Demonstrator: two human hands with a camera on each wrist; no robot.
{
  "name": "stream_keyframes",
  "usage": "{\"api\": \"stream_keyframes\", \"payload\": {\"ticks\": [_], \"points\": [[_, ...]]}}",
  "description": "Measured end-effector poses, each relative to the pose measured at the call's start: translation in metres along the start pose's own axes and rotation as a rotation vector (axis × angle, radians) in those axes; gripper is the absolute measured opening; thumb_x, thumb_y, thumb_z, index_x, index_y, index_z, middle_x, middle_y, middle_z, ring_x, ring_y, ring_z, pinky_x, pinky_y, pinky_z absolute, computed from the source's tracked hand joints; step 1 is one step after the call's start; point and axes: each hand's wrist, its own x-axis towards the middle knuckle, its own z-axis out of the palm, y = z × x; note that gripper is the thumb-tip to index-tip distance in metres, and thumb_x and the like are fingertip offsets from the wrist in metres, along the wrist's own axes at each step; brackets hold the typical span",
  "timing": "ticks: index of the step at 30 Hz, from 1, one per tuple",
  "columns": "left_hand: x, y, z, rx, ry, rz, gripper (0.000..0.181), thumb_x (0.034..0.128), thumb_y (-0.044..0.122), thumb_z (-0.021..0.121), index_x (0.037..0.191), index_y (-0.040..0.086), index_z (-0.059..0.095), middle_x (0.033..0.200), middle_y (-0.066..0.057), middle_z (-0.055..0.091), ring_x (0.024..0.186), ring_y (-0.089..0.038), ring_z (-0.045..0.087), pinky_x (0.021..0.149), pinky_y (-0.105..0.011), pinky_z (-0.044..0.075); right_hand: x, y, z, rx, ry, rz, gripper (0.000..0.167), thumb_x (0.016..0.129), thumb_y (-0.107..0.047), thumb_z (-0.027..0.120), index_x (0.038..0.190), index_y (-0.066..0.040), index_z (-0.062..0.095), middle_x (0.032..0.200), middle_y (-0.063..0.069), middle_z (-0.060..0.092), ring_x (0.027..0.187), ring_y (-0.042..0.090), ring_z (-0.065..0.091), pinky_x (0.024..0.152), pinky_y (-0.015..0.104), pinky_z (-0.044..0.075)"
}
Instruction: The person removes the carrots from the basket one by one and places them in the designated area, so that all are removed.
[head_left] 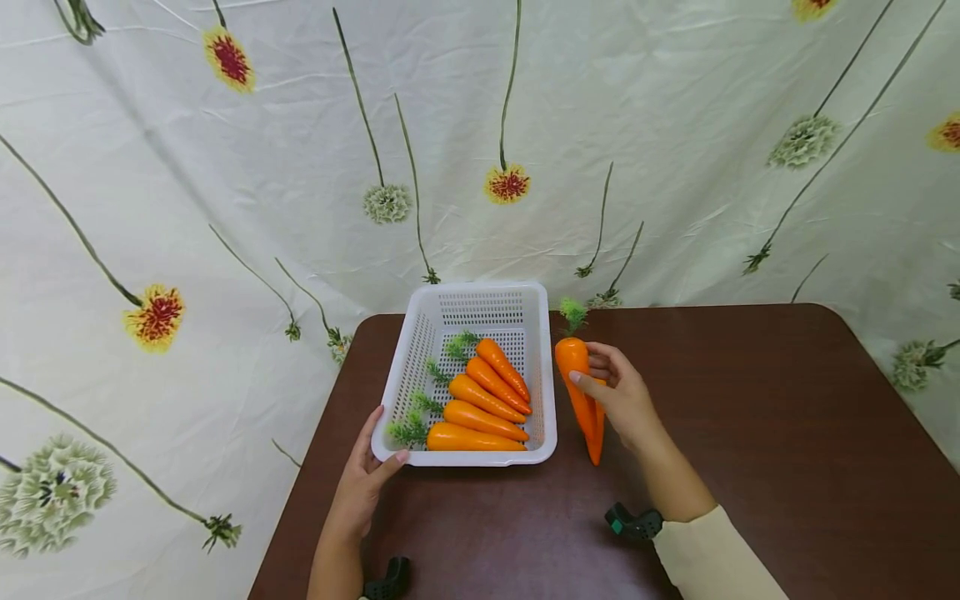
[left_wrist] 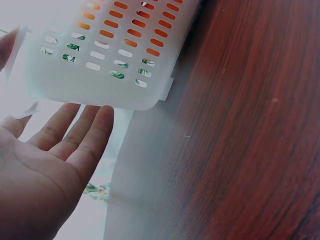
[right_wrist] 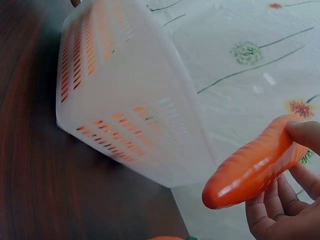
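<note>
A white perforated plastic basket (head_left: 550,417) stands on the table, with several orange toy carrots (head_left: 480,414) in a row inside, green tops to the left. My left hand (head_left: 363,483) grips its near left corner, thumb at the front rim and fingers along the outer side. Right of the basket, my right hand (head_left: 624,400) holds a carrot (head_left: 573,358) between thumb and fingers, its leafy top pointing away from me. Another carrot (head_left: 598,429) shows partly behind the held one. In the right wrist view the held carrot (right_wrist: 250,170) is tilted, apart from the basket.
The dark brown table (head_left: 750,417) extends far to the right of the basket. A white cloth with printed flowers (head_left: 450,125) hangs behind the table and along its left side. Both wrists wear dark bands, one being the right wristband (head_left: 633,522).
</note>
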Motion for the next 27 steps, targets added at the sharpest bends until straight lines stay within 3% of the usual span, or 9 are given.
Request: {"api": "stream_keyframes", "payload": {"ticks": [10, 22, 27], "points": [[0.000, -0.001, 0.000, 0.005, -0.005, -0.003, 0.085, 0.0956, 0.010, 0.068, 0.161, 0.037, 0.019, 0.164, -0.005, 0.030, 0.118, 0.005, 0.058, 0.096, -0.011, 0.047, 0.000, 0.017, -0.014, 0.024, 0.081, 0.007, 0.055, 0.096, -0.019, 0.070, 0.146, -0.012, 0.048, 0.121, 0.005, 0.056, 0.105, 0.011, 0.057, 0.087, 0.017, 0.052], [0.001, -0.003, -0.001, 0.015, -0.007, -0.003, 0.085, 0.0965, 0.011, 0.067, 0.160, 0.039, 0.019, 0.165, -0.005, 0.029, 0.118, 0.003, 0.058, 0.096, -0.011, 0.047, 0.002, 0.034, -0.036, 0.069, 0.147, 0.102, 0.058, 0.097, -0.022, 0.068, 0.148, -0.010, 0.041, 0.112, -0.009, 0.056, 0.100, 0.003, 0.059, 0.087, 0.013, 0.051], [0.001, -0.002, -0.001, 0.024, -0.003, -0.006, 0.085, 0.0968, 0.012, 0.067, 0.160, 0.040, 0.018, 0.165, -0.005, 0.028, 0.118, 0.004, 0.057, 0.096, -0.011, 0.047, 0.003, 0.039, -0.044, 0.047, 0.156, 0.142, 0.064, 0.098, -0.024, 0.067, 0.153, -0.013, 0.036, 0.117, -0.004, 0.053, 0.100, 0.004, 0.057, 0.086, 0.013, 0.050]]}}
